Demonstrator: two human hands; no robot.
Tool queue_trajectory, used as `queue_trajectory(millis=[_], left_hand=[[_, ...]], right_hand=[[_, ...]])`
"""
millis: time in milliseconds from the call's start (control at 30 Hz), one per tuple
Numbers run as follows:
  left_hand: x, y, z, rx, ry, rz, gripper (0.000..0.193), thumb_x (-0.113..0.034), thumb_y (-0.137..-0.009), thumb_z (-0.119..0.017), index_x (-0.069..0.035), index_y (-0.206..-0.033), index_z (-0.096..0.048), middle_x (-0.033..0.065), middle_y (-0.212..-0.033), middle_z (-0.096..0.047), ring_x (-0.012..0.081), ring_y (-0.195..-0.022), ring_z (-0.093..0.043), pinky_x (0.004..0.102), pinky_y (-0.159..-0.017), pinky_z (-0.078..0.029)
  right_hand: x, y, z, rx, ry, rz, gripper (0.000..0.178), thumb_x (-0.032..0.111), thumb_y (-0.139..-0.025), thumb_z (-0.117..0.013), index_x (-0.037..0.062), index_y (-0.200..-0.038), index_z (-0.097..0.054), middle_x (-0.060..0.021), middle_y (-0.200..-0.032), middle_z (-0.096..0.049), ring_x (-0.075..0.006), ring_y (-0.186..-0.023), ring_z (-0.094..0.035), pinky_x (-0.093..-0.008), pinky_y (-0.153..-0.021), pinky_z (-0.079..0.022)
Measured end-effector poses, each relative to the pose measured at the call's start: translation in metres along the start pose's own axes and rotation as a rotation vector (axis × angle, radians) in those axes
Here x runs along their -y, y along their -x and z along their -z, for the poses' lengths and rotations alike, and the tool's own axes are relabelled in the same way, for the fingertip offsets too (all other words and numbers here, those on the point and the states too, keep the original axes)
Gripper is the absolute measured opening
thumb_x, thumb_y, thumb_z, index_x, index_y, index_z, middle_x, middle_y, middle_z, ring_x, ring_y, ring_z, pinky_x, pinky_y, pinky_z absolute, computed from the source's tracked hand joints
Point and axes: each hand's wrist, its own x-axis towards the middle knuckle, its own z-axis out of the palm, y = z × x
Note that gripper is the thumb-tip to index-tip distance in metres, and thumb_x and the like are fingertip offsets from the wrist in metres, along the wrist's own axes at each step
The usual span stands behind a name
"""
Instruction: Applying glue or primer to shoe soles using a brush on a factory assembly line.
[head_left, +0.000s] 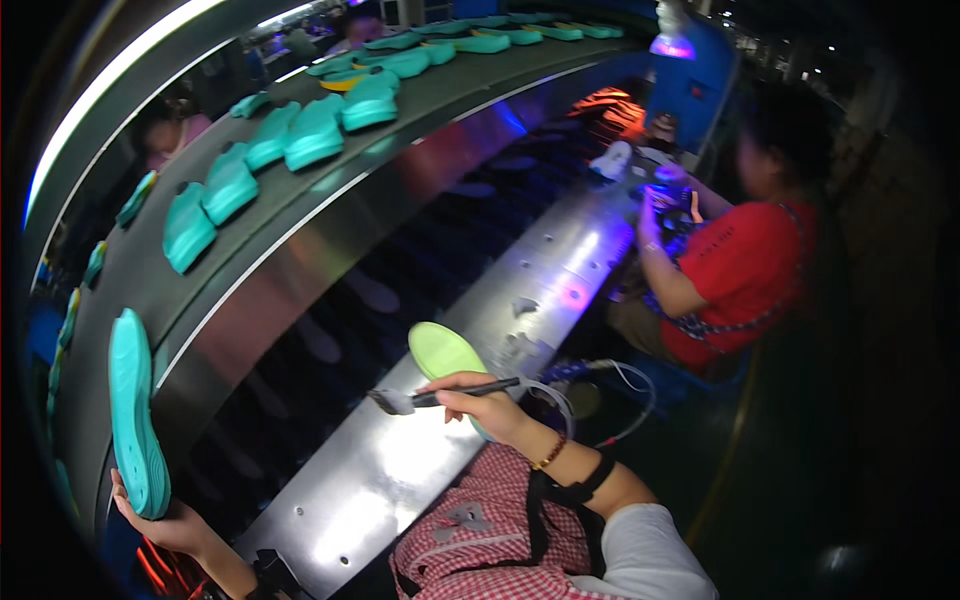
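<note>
1. Red-checked apron (470, 530) at the near edge, beside the metal bench (340, 500).
2. Left hand (172, 528), near left, grasps the lower end of a teal sole (135, 400), held nearly upright beside the conveyor belt (155, 295).
3. Right hand (482, 400) is closed around a brush (428, 398), bristles pointing left.
4. Yellow-green sole (445, 350) shows just beyond that hand, over the bench; I cannot tell whether the hand grips it too.
5. More teal soles (315, 135) rest on the belt.
6. Co-worker (735, 265) in red sits far right.
</note>
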Motion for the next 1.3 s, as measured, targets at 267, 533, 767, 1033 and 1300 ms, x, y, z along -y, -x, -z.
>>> queue_trajectory(millis=[267,533,767,1033,1300], left_hand=[[0.02,0.047,0.074,0.333,0.349,0.794,0.049,-0.03,-0.084,-0.048,0.005,-0.117,-0.041,0.0172,-0.11,-0.053,0.0284,-0.095,-0.057,0.0429,-0.083,-0.047],[0.085,0.188,0.098,0.705,0.447,1.323,0.069,-0.034,-0.074,-0.054,-0.002,-0.129,-0.029,0.0212,-0.122,-0.043,0.0341,-0.109,-0.046,0.0498,-0.094,-0.034],[0.068,0.219,0.044,0.349,0.669,1.554,0.071,-0.065,-0.08,-0.033,-0.01,-0.123,-0.042,0.0132,-0.117,-0.05,0.0307,-0.103,-0.049,0.044,-0.09,-0.038],[0.057,0.219,0.019,0.15,0.609,1.57,0.064,-0.062,-0.082,-0.029,-0.01,-0.112,-0.049,0.0104,-0.105,-0.056,0.0277,-0.089,-0.055,0.0433,-0.077,-0.046],[0.045,0.216,0.003,0.255,0.712,1.592,0.064,-0.063,-0.082,-0.028,-0.011,-0.113,-0.05,0.0078,-0.108,-0.056,0.0248,-0.094,-0.054,0.0395,-0.084,-0.042]], right_hand=[[0.008,0.025,-0.01,-0.067,0.022,0.027,0.021,0.009,-0.084,-0.053,-0.0002,-0.103,-0.057,-0.0099,-0.101,-0.06,-0.0111,-0.077,-0.057,-0.0212,-0.065,-0.045],[0.014,0.022,-0.061,0.124,0.042,0.042,0.026,0.003,-0.078,-0.06,-0.0011,-0.104,-0.056,-0.0107,-0.103,-0.059,-0.0129,-0.091,-0.057,-0.0238,-0.08,-0.045],[-0.01,0.016,-0.087,0.295,0.015,-0.195,0.023,0.005,-0.075,-0.064,-0.001,-0.097,-0.059,-0.0084,-0.093,-0.062,-0.0123,-0.085,-0.058,-0.0243,-0.079,-0.046],[-0.03,0.026,-0.086,0.212,-0.06,-0.126,0.023,0.011,-0.076,-0.063,0.0027,-0.098,-0.059,-0.002,-0.086,-0.062,-0.0058,-0.073,-0.054,-0.0195,-0.061,-0.044],[-0.026,0.029,-0.092,0.184,-0.057,-0.112,0.022,0.007,-0.076,-0.062,-0.0007,-0.097,-0.058,-0.0058,-0.09,-0.061,-0.0095,-0.082,-0.056,-0.0215,-0.075,-0.044]])
